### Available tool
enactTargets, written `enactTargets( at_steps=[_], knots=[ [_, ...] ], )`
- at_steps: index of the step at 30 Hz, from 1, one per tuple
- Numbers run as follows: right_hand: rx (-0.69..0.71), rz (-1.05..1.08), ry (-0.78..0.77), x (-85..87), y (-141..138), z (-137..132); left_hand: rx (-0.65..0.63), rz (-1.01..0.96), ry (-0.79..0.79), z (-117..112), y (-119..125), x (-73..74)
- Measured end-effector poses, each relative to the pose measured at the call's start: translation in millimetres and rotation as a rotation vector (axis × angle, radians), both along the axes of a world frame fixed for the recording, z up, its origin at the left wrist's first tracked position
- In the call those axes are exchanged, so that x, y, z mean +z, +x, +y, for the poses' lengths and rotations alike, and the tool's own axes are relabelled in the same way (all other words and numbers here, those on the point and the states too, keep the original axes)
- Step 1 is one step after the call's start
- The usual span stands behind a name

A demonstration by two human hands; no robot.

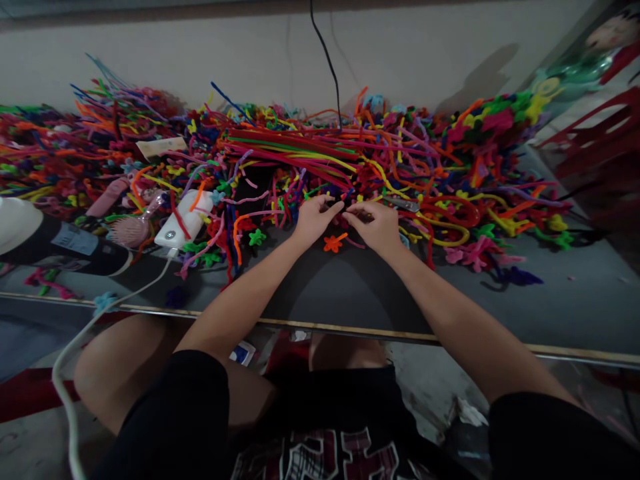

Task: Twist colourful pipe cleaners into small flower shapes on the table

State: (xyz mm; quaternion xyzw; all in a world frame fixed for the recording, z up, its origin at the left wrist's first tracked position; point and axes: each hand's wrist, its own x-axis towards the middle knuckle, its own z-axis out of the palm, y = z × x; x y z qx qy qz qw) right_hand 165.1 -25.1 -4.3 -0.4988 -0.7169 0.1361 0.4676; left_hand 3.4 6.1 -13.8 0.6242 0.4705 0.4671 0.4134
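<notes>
My left hand (316, 219) and my right hand (375, 224) meet over the front of a heap of fuzzy pipe cleaners, their fingertips almost touching. Both are closed in a pinch, thumb against fingers. What they hold is too small and dark to make out against the colourful heap. Just below the fingertips lies an orange pipe-cleaner flower (333, 244) on the dark tabletop (345, 293). A bundle of long straight pipe cleaners (295, 150), mostly red and pink, rests behind the hands. A pair of scissors (403, 204) lies partly buried to the right of my right hand.
At left are a white power bank (184, 220) with a cable (135, 291), a pink hairbrush (131, 230) and a large dark bottle (65, 240) on its side. A green flower (257, 237) lies nearby. A black cord (327, 57) hangs before the wall. Red chairs (595, 133) stand at right.
</notes>
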Motion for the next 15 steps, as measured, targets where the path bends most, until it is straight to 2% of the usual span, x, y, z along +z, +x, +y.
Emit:
enactTargets(
  at_steps=[11,15],
  knots=[
    [-0.019,-0.042,0.083,-2.1,1.5,3.4,-0.014,-0.078,-0.089,-1.8,0.7,7.4],
    [0.002,-0.052,0.066,-2.5,1.8,3.5,-0.026,-0.085,-0.109,-1.9,0.6,5.9]
  ],
)
